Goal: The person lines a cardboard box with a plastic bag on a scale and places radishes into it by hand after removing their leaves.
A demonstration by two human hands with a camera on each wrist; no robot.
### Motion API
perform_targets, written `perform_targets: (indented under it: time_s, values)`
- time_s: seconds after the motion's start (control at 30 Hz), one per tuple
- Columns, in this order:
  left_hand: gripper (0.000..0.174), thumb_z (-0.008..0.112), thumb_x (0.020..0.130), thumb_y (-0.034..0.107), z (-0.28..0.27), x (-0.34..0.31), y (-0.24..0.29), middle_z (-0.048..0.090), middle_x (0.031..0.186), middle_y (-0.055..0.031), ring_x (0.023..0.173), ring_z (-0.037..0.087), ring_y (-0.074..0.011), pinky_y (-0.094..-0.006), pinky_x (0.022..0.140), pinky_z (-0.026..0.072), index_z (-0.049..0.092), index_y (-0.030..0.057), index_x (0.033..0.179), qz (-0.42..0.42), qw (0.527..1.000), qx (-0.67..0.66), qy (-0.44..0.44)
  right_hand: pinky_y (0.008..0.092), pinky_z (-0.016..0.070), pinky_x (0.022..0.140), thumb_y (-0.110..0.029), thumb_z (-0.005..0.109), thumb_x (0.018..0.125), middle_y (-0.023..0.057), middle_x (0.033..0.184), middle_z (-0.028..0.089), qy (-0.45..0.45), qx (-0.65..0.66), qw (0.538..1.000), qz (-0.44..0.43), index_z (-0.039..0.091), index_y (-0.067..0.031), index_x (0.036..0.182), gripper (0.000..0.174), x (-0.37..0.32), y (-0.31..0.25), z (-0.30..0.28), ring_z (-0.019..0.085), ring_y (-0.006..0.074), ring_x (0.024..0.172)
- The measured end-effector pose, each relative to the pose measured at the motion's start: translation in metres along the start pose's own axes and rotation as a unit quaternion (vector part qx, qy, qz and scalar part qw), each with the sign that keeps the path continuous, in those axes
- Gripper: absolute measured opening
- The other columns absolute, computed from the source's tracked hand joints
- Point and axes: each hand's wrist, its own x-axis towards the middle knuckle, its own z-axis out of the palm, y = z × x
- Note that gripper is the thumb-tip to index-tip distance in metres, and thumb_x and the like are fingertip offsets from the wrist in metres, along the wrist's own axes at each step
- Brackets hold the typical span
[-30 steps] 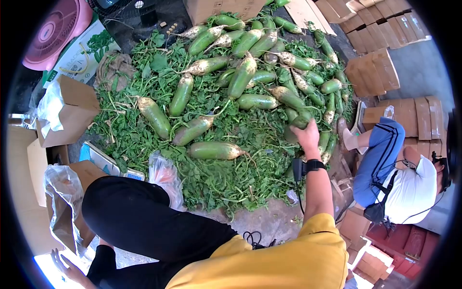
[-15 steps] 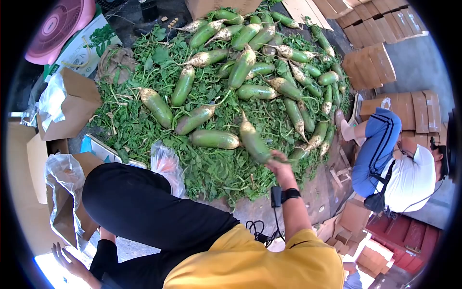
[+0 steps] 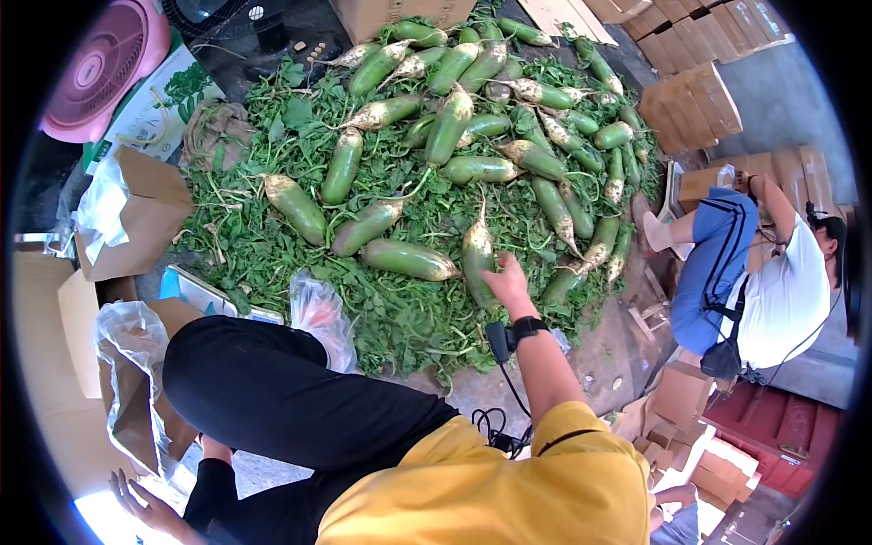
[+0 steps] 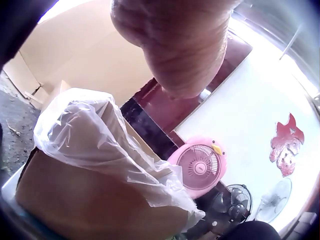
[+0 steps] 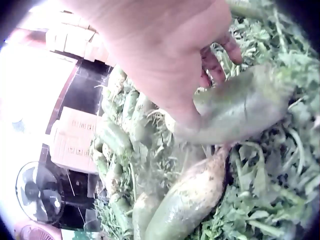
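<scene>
My right hand (image 3: 510, 283) grips a green radish (image 3: 477, 259) low over the leaf bed, its pale root end pointing away from me. In the right wrist view the thumb lies along the near side of this radish (image 5: 240, 110), and the other fingers bend at its far side. Just beside it lies another radish (image 3: 411, 260), seen close up with a muddy root end. My left hand (image 3: 150, 510) hangs at the lower left with loose, spread fingers and holds nothing. Only part of the left hand (image 4: 175, 45) shows in the left wrist view.
Many radishes lie heaped on cut leaves (image 3: 400, 318). A plastic-lined carton (image 3: 127, 331), a plastic bag (image 3: 322, 322) and a pink fan (image 3: 95, 68) stand leftward. At right a person (image 3: 781, 272) sits near stacked cartons (image 3: 690, 109).
My right hand first reached into the right side of the heap, then brought a radish left and toward me. It is now set beside the front radishes. The left hand stayed low at the left.
</scene>
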Motion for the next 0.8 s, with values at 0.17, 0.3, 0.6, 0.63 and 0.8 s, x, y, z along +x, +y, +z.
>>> perform_targets:
  time_s: [0.17,0.3,0.6,0.63,0.8]
  values:
    - [0.029,0.040,0.095,0.022,-0.020,0.015,0.014,0.054,0.119,-0.0114,0.115,0.047,-0.0284,-0.0426,0.095,0.0402,0.057,0.0044,0.111,-0.016,0.999,-0.026,0.027,0.0399,0.0430,0.090,-0.029,0.079,0.055,0.0183,0.115,0.050,-0.035,-0.170,0.980,0.099,0.032,-0.0029,0.124,0.087,-0.005,-0.050,0.017,0.050,0.0337,0.108]
    - [0.032,0.037,0.095,0.025,-0.054,0.060,0.075,0.054,0.120,-0.0096,0.117,0.046,-0.0251,-0.0379,0.099,0.0372,0.056,0.0077,0.115,-0.062,0.987,-0.140,0.044,0.0467,0.0439,0.086,-0.020,0.078,0.057,0.0171,0.108,0.054,-0.027,0.041,0.996,0.075,0.036,-0.0017,0.119,0.077,0.021,-0.004,0.033,0.054,0.0329,0.099]
    - [0.028,0.053,0.073,-0.002,-0.135,0.159,0.324,0.057,0.105,-0.0164,0.101,0.054,-0.0288,-0.0355,0.092,0.0385,0.058,-0.0028,0.101,0.064,0.807,-0.553,-0.194,0.0401,0.0361,0.098,0.002,0.062,0.071,0.0089,0.113,0.053,-0.216,0.705,0.674,0.046,0.041,-0.0049,0.121,0.055,-0.036,-0.079,-0.031,0.050,0.0246,0.107]
    - [0.031,0.054,0.072,-0.002,-0.125,0.162,0.344,0.057,0.106,-0.0161,0.102,0.054,-0.0277,-0.0343,0.092,0.0385,0.058,-0.0009,0.103,0.072,0.756,-0.603,-0.244,0.0399,0.0342,0.100,0.002,0.062,0.071,0.0087,0.114,0.052,-0.236,0.719,0.654,0.020,0.040,-0.0054,0.123,0.058,-0.045,-0.102,-0.044,0.049,0.0246,0.109]
    - [0.036,0.055,0.079,0.011,-0.059,0.146,0.418,0.056,0.111,-0.0169,0.099,0.054,-0.0243,-0.0309,0.089,0.0400,0.052,-0.0035,0.113,0.085,0.695,-0.627,-0.341,0.0394,0.0371,0.097,-0.006,0.067,0.070,0.0079,0.113,0.055,-0.283,0.774,0.564,-0.050,0.044,-0.0052,0.121,0.056,-0.055,-0.182,-0.051,0.052,0.0237,0.105]
